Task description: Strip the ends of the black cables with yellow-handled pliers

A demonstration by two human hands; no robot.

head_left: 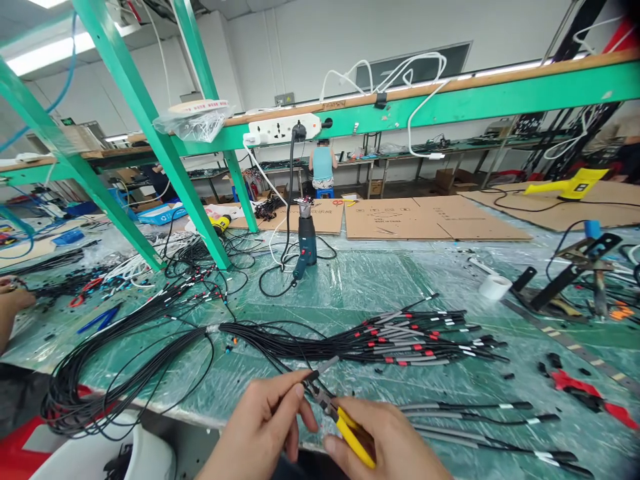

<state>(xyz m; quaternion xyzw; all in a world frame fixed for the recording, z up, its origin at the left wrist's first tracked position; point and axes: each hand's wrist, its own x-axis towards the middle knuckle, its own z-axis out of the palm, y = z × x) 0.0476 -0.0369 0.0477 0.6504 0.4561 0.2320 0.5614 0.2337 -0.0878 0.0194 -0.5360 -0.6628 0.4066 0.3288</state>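
Observation:
My left hand [263, 423] pinches a thin black cable [311, 377] between thumb and forefinger. A grey piece [329, 365] sticks out beyond the fingertips. My right hand [393, 443] is wrapped round the yellow handles of cutting pliers [354, 438]. The pliers' metal jaws are at the cable, just right of my left fingertips; whether they bite into it I cannot tell. Behind my hands lies a big bundle of black cables [300, 342] with grey sleeves and red bands at its right end. Several sleeved cables [465, 437] lie apart, right of my right hand.
A heat gun [307, 240] stands upright mid-table. Blue-handled pliers [100, 319] lie left; a person's hand [15, 300] is at the left edge. A white tape roll [495, 287] and metal fixture [565, 280] are right. A white bucket [150, 453] is below the table edge.

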